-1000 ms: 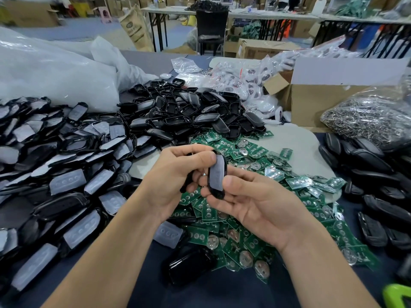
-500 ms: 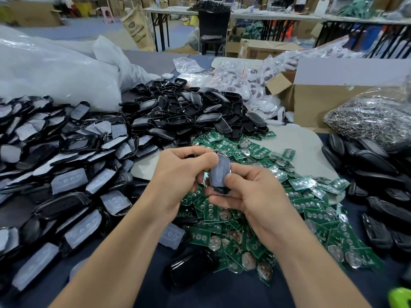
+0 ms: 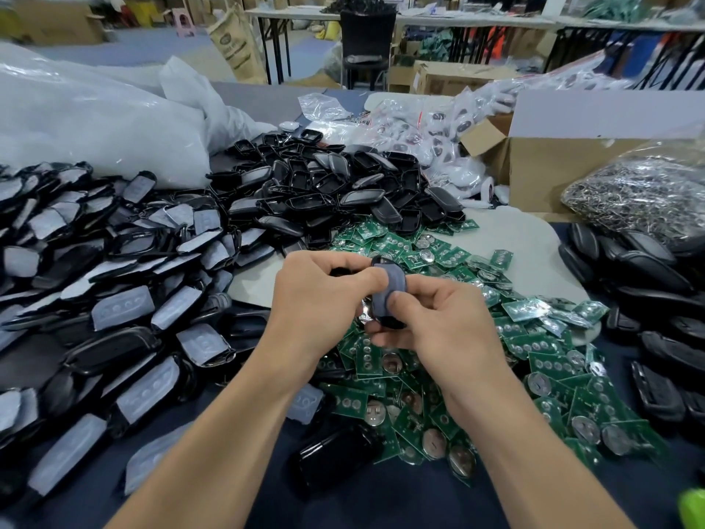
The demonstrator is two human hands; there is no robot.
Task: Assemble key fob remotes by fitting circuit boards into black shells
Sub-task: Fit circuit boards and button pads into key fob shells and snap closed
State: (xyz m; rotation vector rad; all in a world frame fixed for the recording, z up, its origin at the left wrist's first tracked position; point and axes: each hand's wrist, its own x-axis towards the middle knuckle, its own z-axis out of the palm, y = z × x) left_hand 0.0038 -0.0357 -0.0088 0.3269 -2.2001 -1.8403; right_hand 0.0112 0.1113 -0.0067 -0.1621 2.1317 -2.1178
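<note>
i'm watching both hands meeting in the air. the left hand (image 3: 320,295) is curling its fingers round the upper end of a small black plastic key fob shell (image 3: 389,294) faced with a grey rubber button pad, and its thumb is pressing on the pad's top corner. the right hand (image 3: 446,322) is pinching the lower half of the same shell, with the thumb lying on the grey pad and the other fingers wrapping underneath. so both hands are gripping the one piece, and it is standing nearly upright between the two thumbs. i cannot tell whether a board is sitting inside it.

directly below the fingertips, a loose heap of green circuit boards (image 3: 534,337) with round silver battery clips is spreading out past the right knuckles and back under both wrists. beyond the fingertips a mound of empty glossy black shell halves (image 3: 335,192) is lying. out past the left knuckles, a wide drift of black shells with grey pads (image 3: 122,307) is covering the dark blue table (image 3: 381,502). under the left wrist a single shiny black case (image 3: 335,456) is resting. far off the right fingers, closed black fobs (image 3: 648,269) are piling up — behind them a clear bag of metal bits (image 3: 641,192) is leaning by a brown cardboard box (image 3: 541,173).
</note>
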